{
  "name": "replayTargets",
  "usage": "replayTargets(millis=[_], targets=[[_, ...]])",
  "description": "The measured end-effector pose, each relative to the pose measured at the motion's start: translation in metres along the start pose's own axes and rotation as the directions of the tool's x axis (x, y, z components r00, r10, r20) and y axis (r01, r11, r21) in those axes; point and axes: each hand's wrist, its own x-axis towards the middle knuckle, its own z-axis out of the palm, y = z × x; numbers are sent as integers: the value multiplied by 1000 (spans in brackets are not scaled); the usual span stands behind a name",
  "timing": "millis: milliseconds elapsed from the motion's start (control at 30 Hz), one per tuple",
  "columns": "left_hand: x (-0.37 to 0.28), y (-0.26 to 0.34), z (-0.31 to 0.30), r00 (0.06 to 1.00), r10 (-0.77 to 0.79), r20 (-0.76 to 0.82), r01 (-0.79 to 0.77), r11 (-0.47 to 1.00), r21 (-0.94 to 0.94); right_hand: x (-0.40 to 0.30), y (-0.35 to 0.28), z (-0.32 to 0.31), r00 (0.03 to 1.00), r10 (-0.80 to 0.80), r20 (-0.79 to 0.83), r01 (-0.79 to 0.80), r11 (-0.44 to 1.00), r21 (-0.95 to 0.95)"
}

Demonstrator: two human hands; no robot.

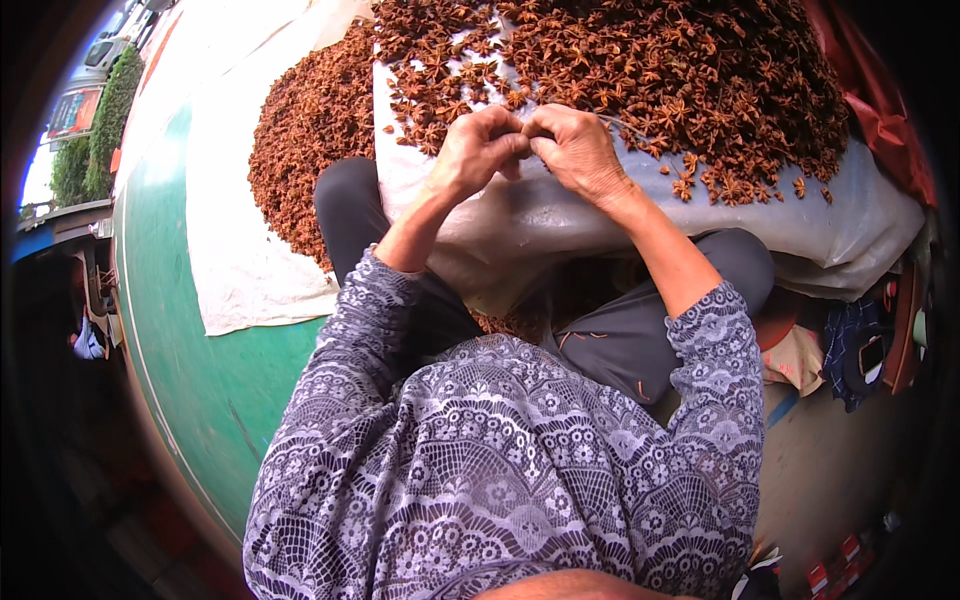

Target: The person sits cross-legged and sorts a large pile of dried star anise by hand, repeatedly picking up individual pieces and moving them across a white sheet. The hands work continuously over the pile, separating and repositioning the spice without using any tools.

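My left hand (481, 148) and my right hand (576, 148) meet at the fingertips above the near edge of a table covered with plastic sheet (540, 214). Both have curled fingers and thumbs pinched inward. Whatever may be between them is hidden by the fingers. Just beyond lies a large heap of dried star anise (660, 82), with looser pods (431, 97) spread to its left. A thin stem (626, 124) sticks out beside my right hand. A few stray pods (686, 180) lie on the plastic to the right.
To the left, a second star anise pile (315, 142) rests on a white sheet (240, 292) over a green floor (180, 367). My knees straddle the table edge. Red plastic (881, 124) hangs at the far right; a paper bag (795, 360) and dark cloth (851, 345) lie below.
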Motion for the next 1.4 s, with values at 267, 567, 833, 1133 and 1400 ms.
replayTargets(millis=[267,567,833,1133,1400], targets=[[5,32,-24,809,403,428,-563,317,764,6,-4,-12,985,-171,6,170,976,-136],[33,38,-51,841,444,309,-337,-16,941,32,37,-52,990,-26,-142,8,992,-124],[42,-26,2,858,413,305,-336,2,942,19,48,-76,839,533,114,-350,687,-637],[30,3,-100,861,506,45,-75,38,996,21,45,-51,989,125,-79,-146,734,-664],[18,-2,-59,883,446,-145,-199,638,744,3,-10,-91,782,-113,614,-311,783,539]])
